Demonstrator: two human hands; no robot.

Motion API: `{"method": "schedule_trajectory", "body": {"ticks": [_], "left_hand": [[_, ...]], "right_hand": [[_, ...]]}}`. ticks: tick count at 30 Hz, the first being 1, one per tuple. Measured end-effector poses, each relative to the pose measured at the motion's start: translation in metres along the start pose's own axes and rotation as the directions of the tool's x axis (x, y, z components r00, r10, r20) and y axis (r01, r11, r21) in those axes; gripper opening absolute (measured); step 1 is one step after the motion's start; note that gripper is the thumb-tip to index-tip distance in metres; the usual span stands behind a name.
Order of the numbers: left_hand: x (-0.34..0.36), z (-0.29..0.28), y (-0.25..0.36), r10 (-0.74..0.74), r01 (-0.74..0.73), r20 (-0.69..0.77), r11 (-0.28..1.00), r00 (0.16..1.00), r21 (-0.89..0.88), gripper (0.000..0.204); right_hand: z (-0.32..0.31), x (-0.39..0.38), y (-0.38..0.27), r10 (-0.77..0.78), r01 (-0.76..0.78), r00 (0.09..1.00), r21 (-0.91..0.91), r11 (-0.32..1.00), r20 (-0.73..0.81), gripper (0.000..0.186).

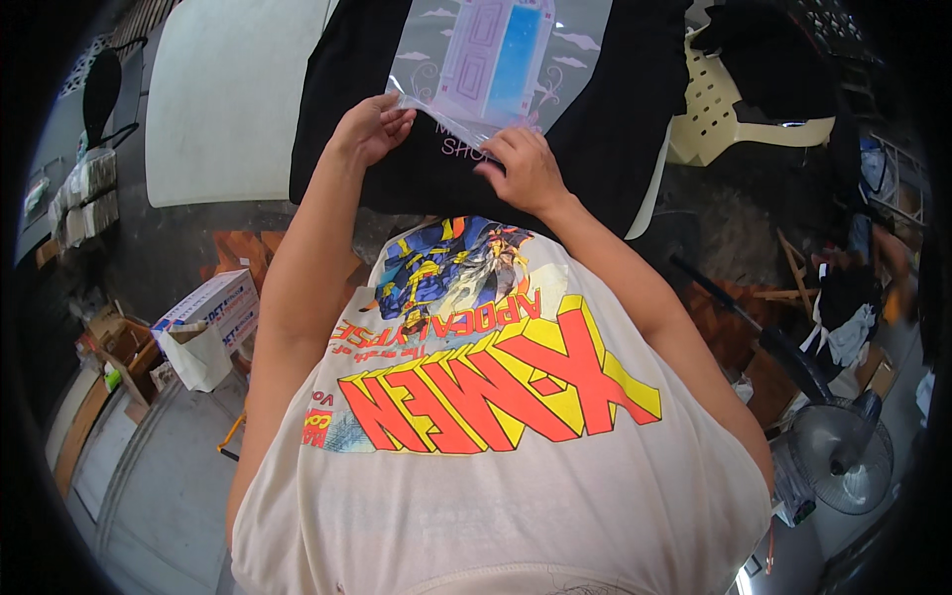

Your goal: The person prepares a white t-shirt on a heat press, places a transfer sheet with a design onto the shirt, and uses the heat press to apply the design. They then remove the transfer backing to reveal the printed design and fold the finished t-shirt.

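From where I stand, the clear sheet lies over the middle of the black cloth, its near edge lifted and rippled. The left hand has a narrow grip, pinching the sheet's left near corner above the cloth. The right hand has its fingertips on the same edge further right, thumb set apart; I cannot tell whether that grip is closed on the film. A purple and blue door picture shows there, but whether it sits on the sheet or on the cloth I can't say.

To handle it well, I'd level the 2 grips, keep the edge evenly taut, and move slowly so the film doesn't crease or drag the cloth along.

As for edges, the person's printed shirt front is close to the black cloth's near edge, so I'd judge elbow room tight on that side. Left of the cloth, a white board gives the left arm sideways room. Right of the cloth, a cream plastic chair stands just beside it, so I'd avoid a wide swing there.
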State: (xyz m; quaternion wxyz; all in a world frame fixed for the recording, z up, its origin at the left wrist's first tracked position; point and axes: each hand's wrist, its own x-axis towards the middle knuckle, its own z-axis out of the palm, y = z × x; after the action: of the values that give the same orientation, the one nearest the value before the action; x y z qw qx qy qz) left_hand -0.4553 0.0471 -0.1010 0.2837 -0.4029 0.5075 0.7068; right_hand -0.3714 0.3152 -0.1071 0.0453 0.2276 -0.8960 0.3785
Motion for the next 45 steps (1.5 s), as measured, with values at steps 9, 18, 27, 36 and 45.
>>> {"method": "schedule_trajectory", "body": {"ticks": [9, 18, 27, 36, 45], "left_hand": [[-0.030, -0.021, -0.083, 0.839, -0.242, 0.352, -0.271, 0.416, 0.932, 0.046], [-0.020, -0.027, -0.109, 0.828, -0.227, 0.363, -0.290, 0.427, 0.930, 0.064], [-0.024, -0.027, -0.109, 0.829, -0.223, 0.339, -0.264, 0.445, 0.938, 0.064], [-0.022, -0.024, -0.106, 0.817, -0.200, 0.347, -0.285, 0.461, 0.937, 0.065], [-0.032, 0.000, -0.084, 0.814, -0.307, 0.350, -0.222, 0.465, 0.925, 0.066]], "right_hand": [[-0.021, 0.110, 0.051, 0.266, -0.256, 0.955, -0.086, 0.963, 0.133, 0.019], [-0.019, 0.163, 0.102, 0.547, -0.540, 0.796, -0.105, 0.835, 0.260, 0.023], [-0.036, 0.170, 0.124, 0.632, -0.631, 0.773, -0.034, 0.775, 0.057, 0.020], [-0.054, 0.166, 0.168, 0.767, -0.738, 0.633, 0.219, 0.638, -0.105, 0.020], [-0.031, 0.091, 0.055, 0.021, -0.015, 0.938, -0.021, 1.000, 0.347, 0.071]]}}
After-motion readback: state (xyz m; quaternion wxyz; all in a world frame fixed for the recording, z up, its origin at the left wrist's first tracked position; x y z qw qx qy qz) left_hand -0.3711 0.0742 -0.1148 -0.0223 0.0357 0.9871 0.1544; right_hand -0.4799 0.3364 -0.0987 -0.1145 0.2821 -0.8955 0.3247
